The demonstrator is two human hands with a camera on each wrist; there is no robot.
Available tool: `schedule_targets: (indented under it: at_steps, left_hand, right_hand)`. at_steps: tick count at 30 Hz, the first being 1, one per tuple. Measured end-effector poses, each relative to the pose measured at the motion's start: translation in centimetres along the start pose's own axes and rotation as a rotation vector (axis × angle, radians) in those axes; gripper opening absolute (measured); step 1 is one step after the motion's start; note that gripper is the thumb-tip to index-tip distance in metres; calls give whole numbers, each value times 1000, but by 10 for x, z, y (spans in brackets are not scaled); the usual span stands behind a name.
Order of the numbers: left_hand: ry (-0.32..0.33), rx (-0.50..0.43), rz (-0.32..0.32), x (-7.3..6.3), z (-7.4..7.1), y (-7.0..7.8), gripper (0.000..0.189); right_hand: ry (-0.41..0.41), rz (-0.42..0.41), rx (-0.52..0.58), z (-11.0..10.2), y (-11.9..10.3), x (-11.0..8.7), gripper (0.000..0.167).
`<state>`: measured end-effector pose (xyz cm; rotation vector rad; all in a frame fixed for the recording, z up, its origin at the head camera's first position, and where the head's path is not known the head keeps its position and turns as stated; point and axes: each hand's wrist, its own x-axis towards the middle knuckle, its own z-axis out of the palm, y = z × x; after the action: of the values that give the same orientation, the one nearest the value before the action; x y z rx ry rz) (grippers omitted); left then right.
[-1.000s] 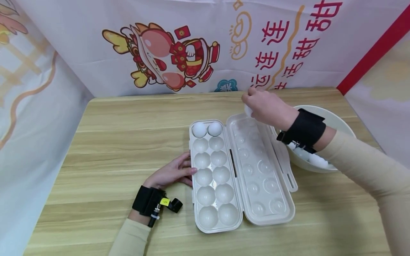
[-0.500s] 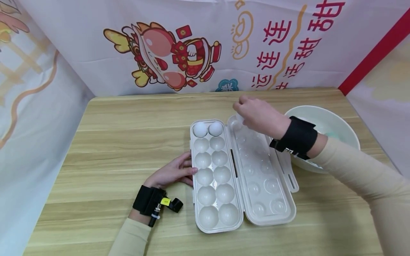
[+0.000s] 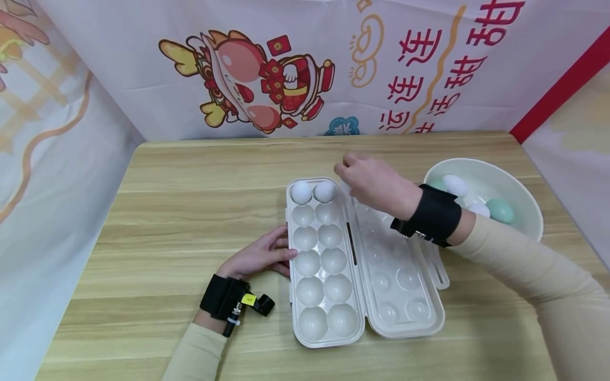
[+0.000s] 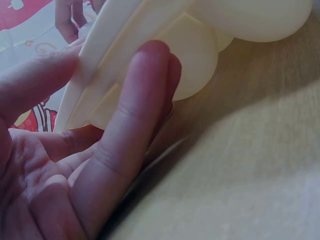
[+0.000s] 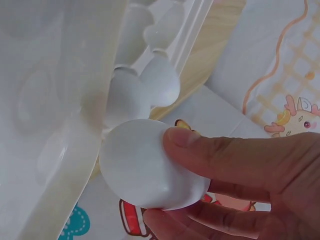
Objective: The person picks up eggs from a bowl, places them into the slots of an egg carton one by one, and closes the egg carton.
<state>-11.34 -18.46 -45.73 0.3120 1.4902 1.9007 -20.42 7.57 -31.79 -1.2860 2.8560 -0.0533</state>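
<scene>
A white plastic egg carton (image 3: 320, 277) lies open on the table, its lid (image 3: 406, 320) folded out to the right. White eggs (image 3: 302, 192) fill the two cups of its far row; the other cups hold nothing. My left hand (image 3: 259, 257) grips the carton's left edge, thumb on the rim and fingers beneath it, as the left wrist view shows. Over the lid's far end, my right hand (image 3: 376, 182) pinches a white egg (image 5: 145, 162) between thumb and fingers. In the right wrist view this egg overlaps the two in the carton; in the head view the hand mostly hides it.
At the right a cream bowl (image 3: 526, 203) holds several eggs, white ones (image 3: 455, 185) and green ones (image 3: 500, 210). My right forearm reaches across the bowl's near side. A printed cloth (image 3: 305, 32) stands behind the wooden table (image 3: 190, 201).
Holding the egg, my right hand has moved left from beside the bowl, over the lid toward the carton's far row. More of the bowl's eggs now show. My left hand keeps its place.
</scene>
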Motion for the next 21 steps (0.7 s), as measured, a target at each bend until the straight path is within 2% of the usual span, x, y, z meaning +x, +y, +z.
schedule_targets:
  at_steps: [4,11,18,21]
  left_hand:
    - [-4,0,2,-1,-1,0,62]
    - [-4,8,1,-1,-2,1,62]
    - [3,12,-9,-1,-2,0,61]
    - [-1,13,-7,0,-3,0,62]
  right_hand:
    - [8,-23,5,3,-9,3,35]
    - [106,-124,27,15,-25,12,30]
    - [68,-194,22,26,-39,22,32]
    - [66,-223,28,33,-43,28,27]
